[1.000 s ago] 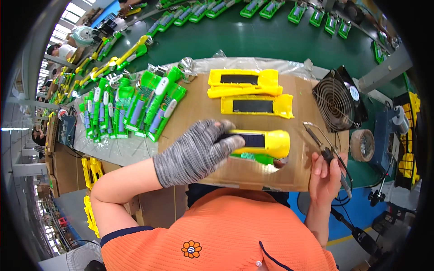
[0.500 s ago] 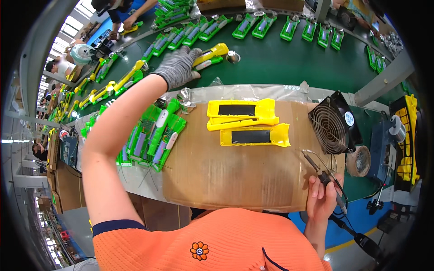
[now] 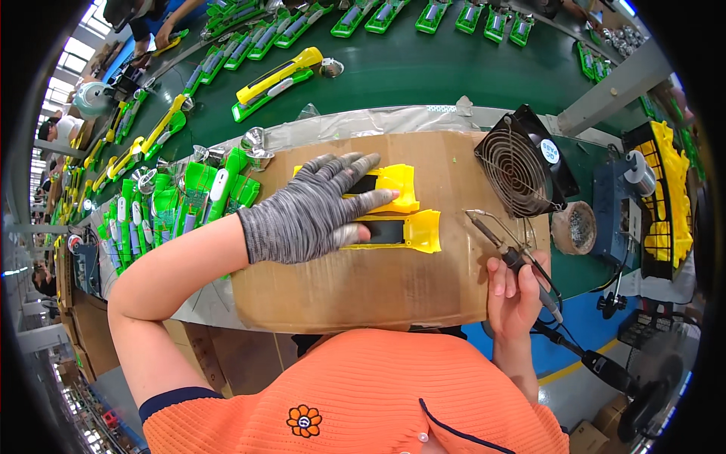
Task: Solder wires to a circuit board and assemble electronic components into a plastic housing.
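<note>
My left hand (image 3: 302,212), in a grey glove with bare fingertips, lies palm down with fingers spread over the yellow plastic housings. One yellow housing (image 3: 397,188) is partly under the fingers. A second yellow housing (image 3: 423,231) lies nearer to me, beside the thumb; both have dark panels. They rest on a cardboard sheet (image 3: 355,295). My bare right hand (image 3: 514,299) holds a soldering iron (image 3: 514,259) at the right edge of the cardboard, its tip pointing up and left. A thin curved metal tube runs alongside the iron.
Green housings with circuit boards (image 3: 219,189) are stacked left. On the green belt (image 3: 393,76) lie a yellow-and-green pair (image 3: 276,79) and several green housings. At right stand a black fan (image 3: 518,166), a round tin (image 3: 575,228), a solder spool (image 3: 641,174) and a rack of yellow parts (image 3: 669,197).
My left hand has let go of the yellow-and-green pair on the belt and come back over the yellow housings. My right hand still holds the soldering iron. The whole view has shifted slightly.
</note>
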`<state>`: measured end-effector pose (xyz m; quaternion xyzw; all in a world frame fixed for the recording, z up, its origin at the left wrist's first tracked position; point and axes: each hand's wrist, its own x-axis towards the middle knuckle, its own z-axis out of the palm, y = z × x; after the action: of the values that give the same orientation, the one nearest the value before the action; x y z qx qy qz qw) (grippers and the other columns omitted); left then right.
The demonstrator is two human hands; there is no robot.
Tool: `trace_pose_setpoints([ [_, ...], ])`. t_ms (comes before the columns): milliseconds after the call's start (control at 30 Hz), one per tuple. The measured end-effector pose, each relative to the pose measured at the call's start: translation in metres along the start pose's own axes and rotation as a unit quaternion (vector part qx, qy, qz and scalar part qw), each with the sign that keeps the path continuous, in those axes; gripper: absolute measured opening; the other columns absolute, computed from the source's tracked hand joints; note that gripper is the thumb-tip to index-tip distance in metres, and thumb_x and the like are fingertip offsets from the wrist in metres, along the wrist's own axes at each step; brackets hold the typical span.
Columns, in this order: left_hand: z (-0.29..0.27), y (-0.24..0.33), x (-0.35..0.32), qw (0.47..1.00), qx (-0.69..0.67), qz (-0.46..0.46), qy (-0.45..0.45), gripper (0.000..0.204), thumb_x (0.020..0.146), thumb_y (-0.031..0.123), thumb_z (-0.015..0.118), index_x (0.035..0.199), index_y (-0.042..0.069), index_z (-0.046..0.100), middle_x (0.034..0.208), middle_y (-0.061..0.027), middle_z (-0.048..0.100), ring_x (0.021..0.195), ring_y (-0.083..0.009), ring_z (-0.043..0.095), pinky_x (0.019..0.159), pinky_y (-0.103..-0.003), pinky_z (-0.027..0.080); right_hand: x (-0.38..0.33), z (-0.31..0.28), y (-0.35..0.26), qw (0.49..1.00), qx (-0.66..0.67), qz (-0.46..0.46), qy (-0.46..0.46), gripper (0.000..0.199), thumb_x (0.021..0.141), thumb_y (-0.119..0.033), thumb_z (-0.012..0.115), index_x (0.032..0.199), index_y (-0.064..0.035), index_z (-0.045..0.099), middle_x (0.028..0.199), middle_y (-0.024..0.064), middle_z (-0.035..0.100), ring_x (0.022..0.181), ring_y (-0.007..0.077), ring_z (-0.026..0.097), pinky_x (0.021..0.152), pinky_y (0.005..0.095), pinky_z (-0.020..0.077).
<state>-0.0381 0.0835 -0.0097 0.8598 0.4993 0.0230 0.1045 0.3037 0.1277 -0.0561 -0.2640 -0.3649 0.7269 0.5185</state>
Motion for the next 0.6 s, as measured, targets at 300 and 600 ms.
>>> trace_pose_setpoints([
  [300,-0.013,-0.033,0.017,0.965,-0.174,-0.014,0.196,0.021,0.091,-0.002,0.056,0.105,0.006,0.069,0.101,-0.0143,0.063,0.095,-0.0326,0.063,0.089,-0.038,0.052,-0.004,-0.003,0.002,1.0,0.017,-0.007,-0.004,0.013,0.098,-0.013,0.055,0.093,-0.0102,0.042,0.062,-0.0006,0.039,0.06,0.0128,0.047,0.089,0.0407,0.0474],
  [600,0.005,-0.055,0.047,0.971,-0.152,-0.012,0.186,0.02,0.086,0.001,0.061,0.102,0.01,0.068,0.103,-0.0128,0.066,0.103,-0.0331,0.062,0.09,-0.038,0.051,-0.002,-0.009,0.006,0.999,0.035,-0.012,0.028,0.009,0.097,-0.013,0.057,0.1,-0.0122,0.048,0.06,-0.0044,0.038,0.057,0.0111,0.047,0.085,0.0388,0.0448],
])
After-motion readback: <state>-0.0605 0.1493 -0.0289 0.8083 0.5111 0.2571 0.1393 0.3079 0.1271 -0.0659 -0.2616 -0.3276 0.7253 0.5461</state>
